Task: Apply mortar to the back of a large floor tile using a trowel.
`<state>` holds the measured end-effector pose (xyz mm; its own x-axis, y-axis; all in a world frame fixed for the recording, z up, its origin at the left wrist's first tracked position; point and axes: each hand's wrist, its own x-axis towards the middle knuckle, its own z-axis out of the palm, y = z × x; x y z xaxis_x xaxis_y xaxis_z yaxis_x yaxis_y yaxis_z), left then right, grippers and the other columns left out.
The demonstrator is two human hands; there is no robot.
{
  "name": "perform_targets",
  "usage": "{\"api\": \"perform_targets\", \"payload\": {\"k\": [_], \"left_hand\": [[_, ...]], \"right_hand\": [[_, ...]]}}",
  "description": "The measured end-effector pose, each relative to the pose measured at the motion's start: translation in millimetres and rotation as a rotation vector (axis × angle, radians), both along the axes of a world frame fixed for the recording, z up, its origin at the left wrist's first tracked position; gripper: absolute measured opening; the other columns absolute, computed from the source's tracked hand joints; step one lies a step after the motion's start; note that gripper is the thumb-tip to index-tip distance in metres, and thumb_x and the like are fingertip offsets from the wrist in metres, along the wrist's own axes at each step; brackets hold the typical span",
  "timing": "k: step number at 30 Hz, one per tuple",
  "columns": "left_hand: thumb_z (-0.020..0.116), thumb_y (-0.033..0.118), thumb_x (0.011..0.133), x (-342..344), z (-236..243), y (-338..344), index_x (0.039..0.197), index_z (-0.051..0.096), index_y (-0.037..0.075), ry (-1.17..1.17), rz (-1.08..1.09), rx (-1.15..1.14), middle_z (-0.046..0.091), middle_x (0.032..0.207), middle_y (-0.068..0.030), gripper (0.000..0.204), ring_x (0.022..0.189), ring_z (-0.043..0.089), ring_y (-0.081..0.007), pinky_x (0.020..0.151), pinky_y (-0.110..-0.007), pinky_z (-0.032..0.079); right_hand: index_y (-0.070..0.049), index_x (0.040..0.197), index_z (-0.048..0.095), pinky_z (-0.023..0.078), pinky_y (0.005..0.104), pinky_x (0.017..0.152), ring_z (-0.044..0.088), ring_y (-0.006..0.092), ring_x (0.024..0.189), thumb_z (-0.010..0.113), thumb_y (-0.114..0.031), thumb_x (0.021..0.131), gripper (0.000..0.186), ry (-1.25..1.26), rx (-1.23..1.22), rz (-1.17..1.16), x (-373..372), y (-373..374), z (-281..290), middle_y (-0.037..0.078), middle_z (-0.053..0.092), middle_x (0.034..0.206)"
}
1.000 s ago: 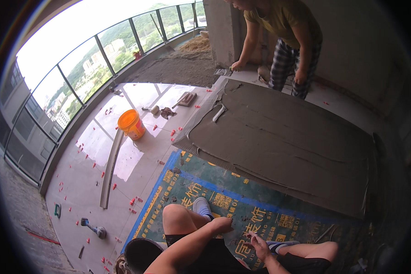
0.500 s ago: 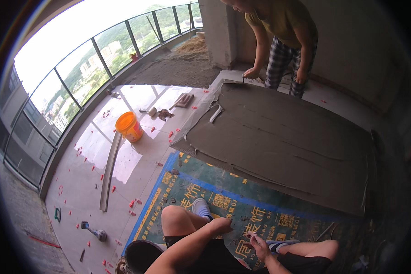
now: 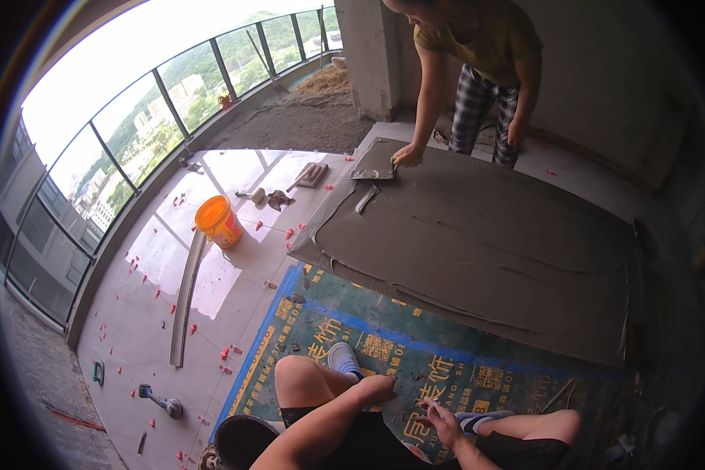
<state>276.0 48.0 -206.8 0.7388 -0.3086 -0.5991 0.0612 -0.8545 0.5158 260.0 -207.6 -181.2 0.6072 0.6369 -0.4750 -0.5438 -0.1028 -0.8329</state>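
My left hand (image 3: 377, 389) hangs in front of my left knee, fingers curled in; nothing shows in it. My right hand (image 3: 444, 423) is beside my right shin, palm inward, fingers apart and holding nothing. Both are above the green printed floor covering (image 3: 321, 301), which has blue tape strips. Beyond it lies a large slab coated with grey mortar (image 3: 478, 227). At its far left part, a co-worker in a yellow top and checked trousers (image 3: 489, 102) presses a flat metal trowel (image 3: 370, 175) onto the mortar with one hand.
To the left, pale floor tiles (image 3: 145, 313) carry red levelling clips. On them stand an orange bucket (image 3: 218, 222), a long straightedge (image 3: 188, 301), a mallet (image 3: 252, 195), a suction-cup-like tool (image 3: 163, 402) and a float (image 3: 312, 175). A glass railing (image 3: 172, 102) bounds the balcony. A dark bucket (image 3: 245, 442) stands by my left leg.
The co-worker's trowel has moved from the slab's far edge toward me and to the left, over the mortar. The co-worker leans further forward. My hands have hardly moved.
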Motion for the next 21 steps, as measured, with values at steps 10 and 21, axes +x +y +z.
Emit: {"api": "perform_targets", "payload": {"k": [10, 21], "left_hand": [[0.056, 0.032, 0.078, 1.7, -6.5, -1.9, 0.093, 0.066, -0.002, 0.051, 0.005, 0.058, 0.065, 0.092, -0.0213, 0.038, 0.089, 0.063, -0.0351, 0.078, -0.042, 0.049], [0.056, 0.033, 0.083, -0.1, -15.0, 1.4, 0.086, 0.064, -0.005, 0.017, -0.007, 0.008, 0.064, 0.083, -0.0233, 0.039, 0.082, 0.063, -0.0366, 0.073, -0.044, 0.048]], "right_hand": [[0.005, 0.136, 0.032, 0.044, 0.0289, 0.091, 0.057, 0.0201, 0.102, 0.043, -0.046, 0.094, 0.068, -0.018, -0.03, 0.017, 0.2, 0.0, 1.9, 0.012, 0.046, 0.125], [0.005, 0.136, 0.034, 0.044, 0.0288, 0.09, 0.058, 0.0194, 0.101, 0.044, -0.046, 0.094, 0.066, -0.036, -0.002, 0.01, -0.1, -0.9, -4.0, 0.012, 0.047, 0.123]]}}
